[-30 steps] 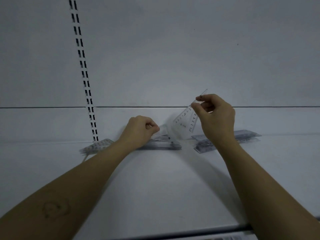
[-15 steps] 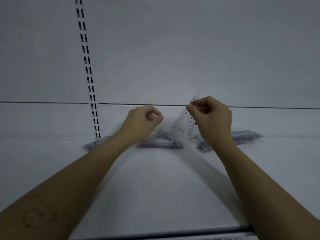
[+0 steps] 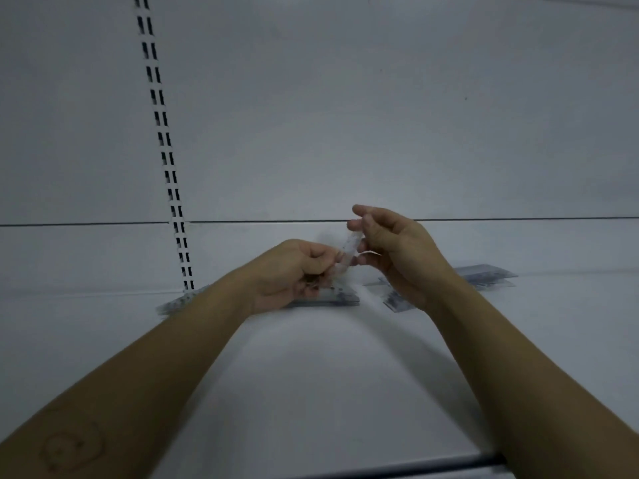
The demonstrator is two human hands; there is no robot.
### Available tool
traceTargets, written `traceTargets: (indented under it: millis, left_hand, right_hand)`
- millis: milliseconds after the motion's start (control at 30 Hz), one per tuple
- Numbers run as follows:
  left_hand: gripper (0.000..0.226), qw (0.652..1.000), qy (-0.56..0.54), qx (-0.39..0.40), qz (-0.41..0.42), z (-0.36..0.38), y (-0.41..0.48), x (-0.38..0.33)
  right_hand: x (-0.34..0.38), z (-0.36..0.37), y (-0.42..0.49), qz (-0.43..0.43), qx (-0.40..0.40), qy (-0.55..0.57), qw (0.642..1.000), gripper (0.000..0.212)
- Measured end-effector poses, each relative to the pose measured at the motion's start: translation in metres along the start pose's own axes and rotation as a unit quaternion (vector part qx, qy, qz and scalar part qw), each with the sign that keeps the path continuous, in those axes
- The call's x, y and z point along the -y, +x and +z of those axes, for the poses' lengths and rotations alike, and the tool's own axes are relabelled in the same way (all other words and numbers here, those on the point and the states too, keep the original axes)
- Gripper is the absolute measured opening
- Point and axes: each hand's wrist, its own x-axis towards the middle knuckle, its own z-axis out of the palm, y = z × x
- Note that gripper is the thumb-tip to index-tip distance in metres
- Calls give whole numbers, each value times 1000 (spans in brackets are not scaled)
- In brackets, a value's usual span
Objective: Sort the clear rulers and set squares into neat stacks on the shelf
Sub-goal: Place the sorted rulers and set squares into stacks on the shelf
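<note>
Blurred clear piece, tilted, pinched between left hand and right hand above the shelf. Behind, lying flat: left stack, middle stack, right stack.

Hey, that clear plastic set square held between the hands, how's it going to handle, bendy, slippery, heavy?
Probably light: the left hand and right hand hold the clear plastic set square by fingertips alone. Likely stiff, since it spans between them without sagging. Its smooth, thin sheet may slip or snap if bent.

Shop, slotted upright, white shelf
</note>
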Motion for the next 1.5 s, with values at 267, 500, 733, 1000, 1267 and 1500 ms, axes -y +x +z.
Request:
traceTargets:
  millis: [267, 500, 733, 1000, 1267, 1500]
  left_hand:
    - [47, 996, 32, -70, 46, -20, -3, -7]
    - [30, 921, 251, -242, 171, 3, 0, -9]
    - [28, 990, -131, -51, 10, -10, -2, -15]
    - [10, 964, 153, -214, 35, -30, 5, 4]
    - [16, 896, 385, -212, 58, -38, 11, 18]
    - [44, 819, 560, -122, 8, -43, 5, 23]
  right_hand:
    - [-3, -10, 5, -49, -165, -140, 975, 19]
    - [-10, 11, -1, -276, -218, -439, 827, 20]
    - [-25, 28, -6, -326, 39, -562, 760, 13]
    - [-14, 8, 4, -126, -87, -553, 819, 25]
    - [-47, 1, 23, 5, -91, -429, 899, 12]
    - [-61, 6, 28, -2, -48, -619, 784, 21]
